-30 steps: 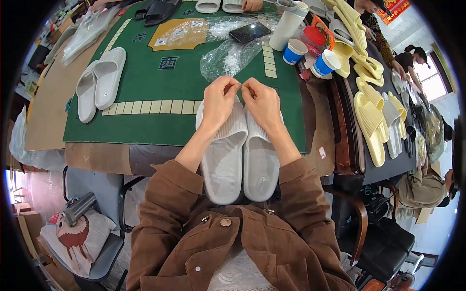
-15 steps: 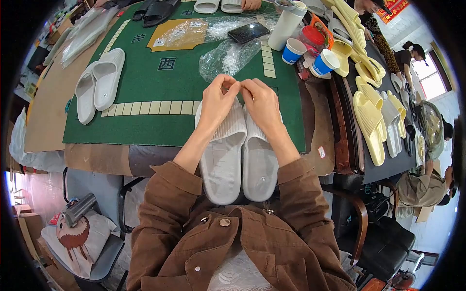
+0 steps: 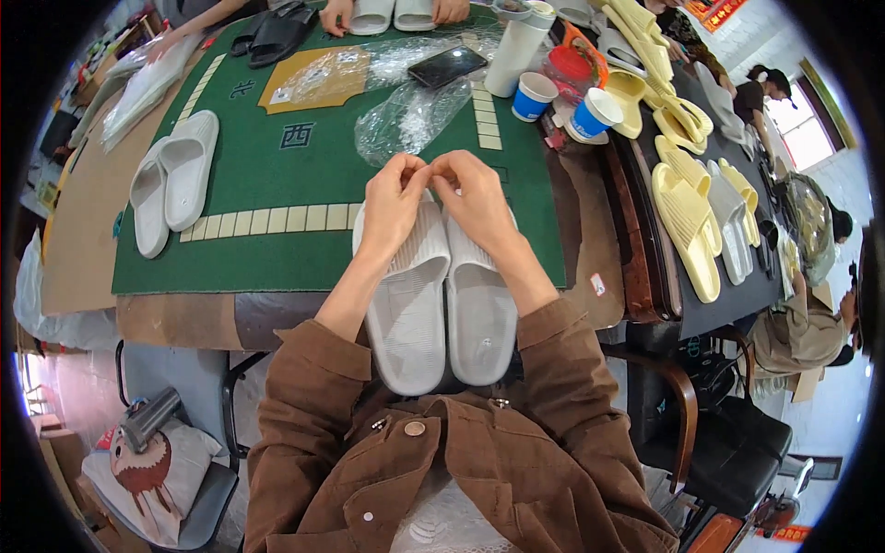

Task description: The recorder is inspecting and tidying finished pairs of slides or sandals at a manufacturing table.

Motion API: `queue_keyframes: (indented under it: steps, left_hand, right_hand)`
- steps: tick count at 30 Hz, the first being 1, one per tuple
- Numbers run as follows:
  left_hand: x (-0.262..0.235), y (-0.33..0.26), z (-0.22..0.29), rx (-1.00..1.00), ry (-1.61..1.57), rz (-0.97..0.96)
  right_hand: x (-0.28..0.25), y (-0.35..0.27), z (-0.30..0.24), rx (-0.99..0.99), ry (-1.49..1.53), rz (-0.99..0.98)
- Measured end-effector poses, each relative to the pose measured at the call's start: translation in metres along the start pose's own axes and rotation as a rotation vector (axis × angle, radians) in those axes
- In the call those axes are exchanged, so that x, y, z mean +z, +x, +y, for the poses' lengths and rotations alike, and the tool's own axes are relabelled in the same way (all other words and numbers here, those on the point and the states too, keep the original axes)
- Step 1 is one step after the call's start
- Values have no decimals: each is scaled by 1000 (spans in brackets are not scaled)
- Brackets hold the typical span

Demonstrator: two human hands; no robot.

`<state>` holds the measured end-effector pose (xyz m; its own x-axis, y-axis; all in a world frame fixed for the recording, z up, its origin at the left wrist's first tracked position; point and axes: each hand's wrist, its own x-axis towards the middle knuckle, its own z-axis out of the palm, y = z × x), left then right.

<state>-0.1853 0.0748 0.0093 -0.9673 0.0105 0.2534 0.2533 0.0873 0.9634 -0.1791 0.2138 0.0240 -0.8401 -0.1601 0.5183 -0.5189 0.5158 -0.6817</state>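
My fingertips are pinched together, left hand [image 3: 395, 198] and right hand [image 3: 476, 198] meeting thumb to thumb just above the toe ends of the pale grey slippers [image 3: 442, 304]; whatever sits between the tips is too small for me to make out, so I cannot tell what they clamp. The two slippers lie side by side, soles up, touching along their inner edges, toes on the near edge of the green mat [image 3: 277, 184] and heels reaching down against my brown jacket [image 3: 442, 461]. Just beyond my knuckles lies a crumpled clear plastic bag [image 3: 406, 115], and I cannot tell whether anything is in it. Past it lie a dark phone [image 3: 448, 65] and a tan card sheet [image 3: 318, 78] under more clear film. To the right of the phone stands a tall white tumbler [image 3: 516, 51] with its lid on, then two blue-and-white paper cups [image 3: 562, 101], both open-topped; what is inside them I cannot see. Far to my left on the mat rests a second pair of white slippers [image 3: 171, 180], straps up, close together. On the dark side table [image 3: 682, 304] to my right lie several yellow slippers [image 3: 687, 217] with a few pale ones among them, overlapping too much for a sure count. At the mat's far edge another person's hands [image 3: 387, 11] hold one more white pair.
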Motion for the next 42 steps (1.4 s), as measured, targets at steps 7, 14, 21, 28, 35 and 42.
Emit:
queue_keyframes:
  steps: [7,14,21,28,35,42]
  left_hand:
    - [-3,-2,0,-92,-138,24]
    - [-5,3,1,-34,-186,40]
    - [-5,-1,7,-62,-105,1]
    - [4,-3,9,-39,-27,-85]
    - [5,0,2,-39,4,-93]
    - [3,-1,5,87,131,-117]
  right_hand:
    - [-61,-20,-11,74,-87,86]
    - [-267,-78,12,260,-626,671]
    - [-352,-116,88,654,-529,380]
    - [-373,-73,144,469,-307,217]
    - [-325,-71,83,487,-537,156]
    - [-175,-76,-41,344,-178,59]
